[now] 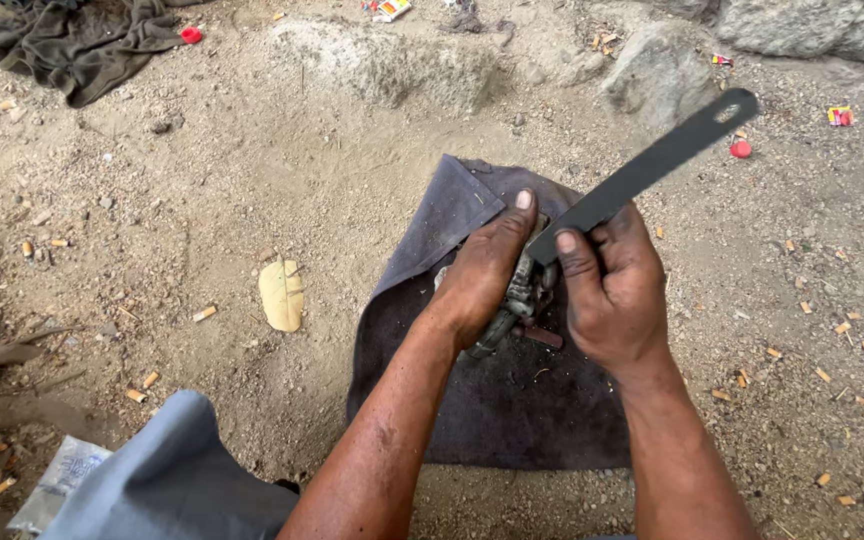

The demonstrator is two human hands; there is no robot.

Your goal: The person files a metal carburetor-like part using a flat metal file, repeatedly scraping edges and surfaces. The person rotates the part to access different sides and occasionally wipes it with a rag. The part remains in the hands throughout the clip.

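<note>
Dark grey cloth (pixel 492 400) lies spread on sandy ground and serves as reference: above its middle the left hand (pixel 482 275) is clasped over a grimy metal part (pixel 522 295), fingers wrapped round its top. Just right of that part, the right hand (pixel 612 290) is closed around a flat dark metal bar (pixel 652 165), whose holed end slants up and away past the cloth's upper right corner. Left of the cloth lies a dry yellow leaf (pixel 282 295); beyond it, well apart, two red caps (pixel 741 149).
</note>
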